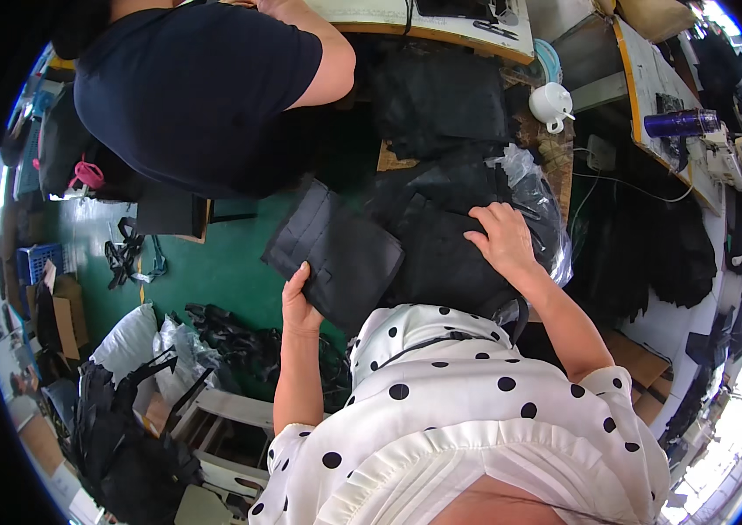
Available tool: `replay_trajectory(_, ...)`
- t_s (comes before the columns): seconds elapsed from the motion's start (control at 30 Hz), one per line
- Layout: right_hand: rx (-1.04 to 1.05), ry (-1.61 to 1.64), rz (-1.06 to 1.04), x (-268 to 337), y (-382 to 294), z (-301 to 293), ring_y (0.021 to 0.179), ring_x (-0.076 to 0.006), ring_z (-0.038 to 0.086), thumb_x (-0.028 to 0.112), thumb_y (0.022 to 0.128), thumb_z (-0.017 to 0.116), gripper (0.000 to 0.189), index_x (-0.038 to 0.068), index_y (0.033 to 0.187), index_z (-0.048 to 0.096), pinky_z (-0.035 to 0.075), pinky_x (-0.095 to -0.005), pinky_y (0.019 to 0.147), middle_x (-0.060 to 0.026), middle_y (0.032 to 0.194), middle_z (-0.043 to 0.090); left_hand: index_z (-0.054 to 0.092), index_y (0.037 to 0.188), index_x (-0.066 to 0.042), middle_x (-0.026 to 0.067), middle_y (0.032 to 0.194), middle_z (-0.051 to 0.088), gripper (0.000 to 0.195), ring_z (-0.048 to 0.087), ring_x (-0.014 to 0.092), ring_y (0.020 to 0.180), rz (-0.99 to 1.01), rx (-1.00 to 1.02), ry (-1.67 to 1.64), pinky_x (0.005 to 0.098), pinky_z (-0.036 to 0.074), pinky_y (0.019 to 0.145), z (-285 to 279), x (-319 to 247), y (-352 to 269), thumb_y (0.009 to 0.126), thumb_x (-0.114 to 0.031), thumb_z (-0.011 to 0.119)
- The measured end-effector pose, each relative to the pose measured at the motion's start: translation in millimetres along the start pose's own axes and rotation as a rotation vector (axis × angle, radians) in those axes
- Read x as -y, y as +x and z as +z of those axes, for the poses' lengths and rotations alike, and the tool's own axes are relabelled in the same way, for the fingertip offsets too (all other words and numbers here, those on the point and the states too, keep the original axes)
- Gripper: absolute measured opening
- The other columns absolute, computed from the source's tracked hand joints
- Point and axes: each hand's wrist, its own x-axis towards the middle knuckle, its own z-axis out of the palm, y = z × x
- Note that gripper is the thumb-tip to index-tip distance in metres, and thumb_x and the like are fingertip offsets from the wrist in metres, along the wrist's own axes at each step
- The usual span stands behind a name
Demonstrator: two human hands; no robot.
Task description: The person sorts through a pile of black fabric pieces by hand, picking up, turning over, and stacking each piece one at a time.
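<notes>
My left hand [302, 298] grips the lower left edge of a black fabric panel [338, 252] with stitched lines, thumb on top, holding it over the green floor. My right hand [505, 239] rests on a pile of black fabric pieces [450, 256] before me, its thumb and forefinger apart; whether it pinches a piece, I cannot tell. Clear plastic wrapping [545, 216] lies along the right side of that pile. Farther off, another stack of black fabric [440, 98] lies on a wooden board [397, 157].
A seated co-worker in a dark shirt [200, 98] is at the upper left, beside a white worktable [371, 14]. A white lidded mug [551, 105] stands at the right, near a table with a purple bottle [681, 123]. Bags [128, 338] and a pale stool [233, 403] are at the lower left.
</notes>
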Motion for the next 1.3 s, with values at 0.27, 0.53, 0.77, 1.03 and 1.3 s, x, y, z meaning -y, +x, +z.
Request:
replay_trajectory(0.27, 0.12, 0.568, 0.137, -3, 7, -81, 0.068, -0.0185, 0.059, 0.007, 0.08, 0.062, 0.01, 0.0, 0.088, 0.06, 0.045, -0.0263, 0.063, -0.0074, 0.075, 0.062, 0.049, 0.12, 0.004, 0.0167, 0.113, 0.059, 0.036, 0.061, 0.029, 0.101, 0.176, 0.006, 0.284, 0.0415, 0.05, 0.089, 44, -7, -7, 0.086, -0.008, 0.054)
replay_trajectory(0.53, 0.507, 1.245, -0.204, -1, 53, -145, 0.065, -0.0057, 0.051, 0.014, 0.082, 0.062, 0.015, -0.001, 0.081, 0.062, 0.042, -0.0226, 0.06, -0.0008, 0.07, 0.059, 0.055, 0.111, 0.003, 0.0116, 0.105, 0.062, 0.03, 0.063, 0.023, 0.091, 0.165, 0.051, 0.566, 0.0352, 0.053, 0.08, 114, 7, 4, 0.083, -0.006, 0.059)
replay_trajectory(0.77, 0.633, 0.553, 0.002, -38, 94, -70, 0.072, -0.0162, 0.06, 0.021, 0.08, 0.062, 0.02, 0.001, 0.082, 0.063, 0.043, -0.0275, 0.067, -0.0063, 0.076, 0.064, 0.053, 0.112, 0.004, 0.0129, 0.103, 0.062, 0.033, 0.063, 0.025, 0.09, 0.251, -0.033, 0.451, 0.0384, 0.053, 0.08, 85, 4, 9, 0.081, -0.005, 0.061)
replay_trajectory(1.03, -0.379, -0.001, -0.14, -54, 54, -41, 0.079, -0.033, 0.06, 0.02, 0.08, 0.061, 0.029, 0.007, 0.105, 0.057, 0.047, -0.0418, 0.072, -0.0116, 0.089, 0.063, 0.051, 0.116, 0.006, 0.0162, 0.11, 0.06, 0.034, 0.062, 0.028, 0.097, 0.215, -0.044, 0.321, 0.0417, 0.052, 0.085, 44, -12, -1, 0.084, -0.005, 0.055)
replay_trajectory(1.3, -0.053, 0.108, 0.765, -27, -64, -16, 0.072, -0.0285, 0.062, 0.033, 0.077, 0.068, 0.035, 0.004, 0.096, 0.06, 0.046, -0.0389, 0.064, -0.0117, 0.076, 0.062, 0.049, 0.119, 0.006, 0.0171, 0.114, 0.058, 0.037, 0.06, 0.03, 0.1, 0.192, -0.092, 0.287, 0.0429, 0.051, 0.087, 33, -11, -6, 0.084, -0.005, 0.055)
